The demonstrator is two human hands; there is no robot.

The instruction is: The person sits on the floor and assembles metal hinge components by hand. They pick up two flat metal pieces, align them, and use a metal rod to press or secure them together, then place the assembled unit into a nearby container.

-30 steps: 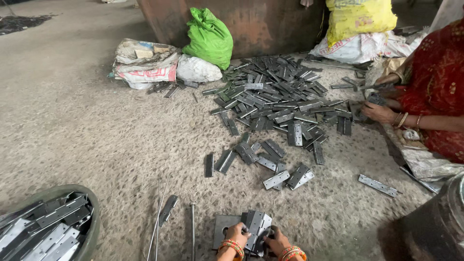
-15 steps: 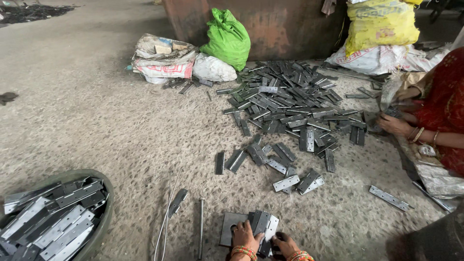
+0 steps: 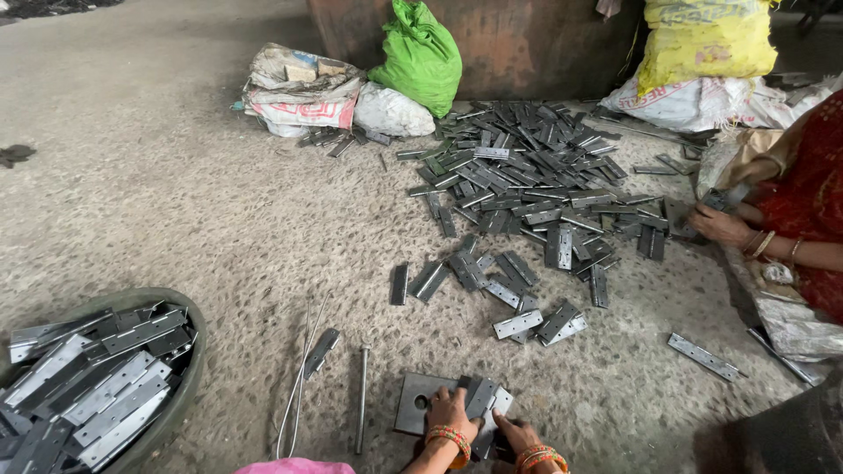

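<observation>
Rough concrete floor (image 3: 158, 202), hinge pile (image 3: 527, 180) by rusty bin (image 3: 509, 44), sacks. Left hand (image 3: 450, 411) and right hand (image 3: 518, 432) both grip hinge plates (image 3: 481, 397) over square plate (image 3: 414, 399).

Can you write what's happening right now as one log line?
left hand: on hinge | right hand: on hinge | under: plate | left: basin

Soft even daylight, faint shadows, dim upper background, mild sheen on metal, wide-angle bending at edges, sharp focus
</observation>
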